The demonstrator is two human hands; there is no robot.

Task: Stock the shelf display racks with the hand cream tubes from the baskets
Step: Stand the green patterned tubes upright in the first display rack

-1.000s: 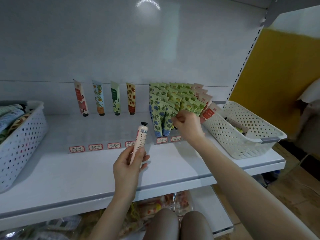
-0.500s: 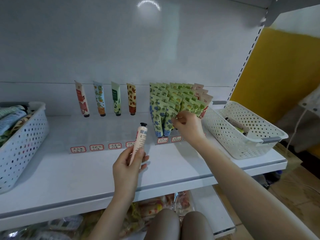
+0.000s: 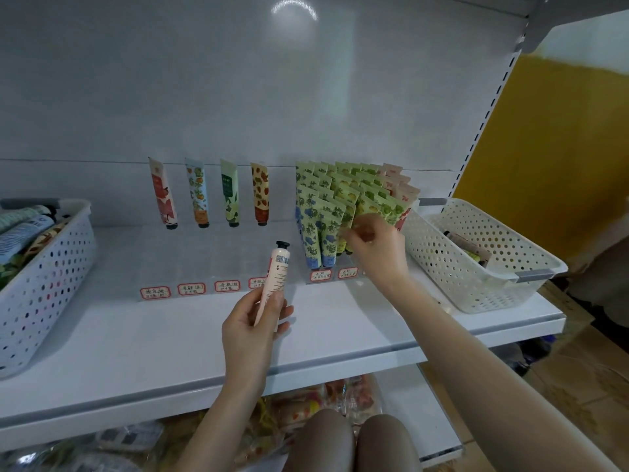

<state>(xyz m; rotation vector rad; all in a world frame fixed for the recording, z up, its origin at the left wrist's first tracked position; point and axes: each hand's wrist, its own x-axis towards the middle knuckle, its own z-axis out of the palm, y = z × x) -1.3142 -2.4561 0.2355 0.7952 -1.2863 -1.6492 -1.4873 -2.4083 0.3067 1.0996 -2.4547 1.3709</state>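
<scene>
Head view: the left hand grips a pale pink tube by its flat crimped end, fingers and thumb curled round it. The black cap points up toward the shelf back. The tube hangs in the air over the white shelf, just in front of the clear left rack. Only four sample tubes stand there, at the back.

The right hand is at the right rack, which is packed with green and blue floral tubes. Its fingers are curled against the front rows. Whether they actually pinch one tube cannot be told, since the hand covers the contact.

The left basket has several tubes lying at its top. The right basket shows only a few.

Judging by the look, these tubes are light, soft-walled plastic that dents under a hard squeeze and has a smooth, somewhat slippery skin. The cap end is the stiff, heavier part (and the part that seats down in the rack, going by the stocked ones). The sensible hold is therefore a light pinch on the flat crimp or the upper body. That leaves the cap free to drop into a slot, so the pink tube would need turning over first. The crowded rows lean on each other, so a careless push could tip the neighbouring tubes.
</scene>
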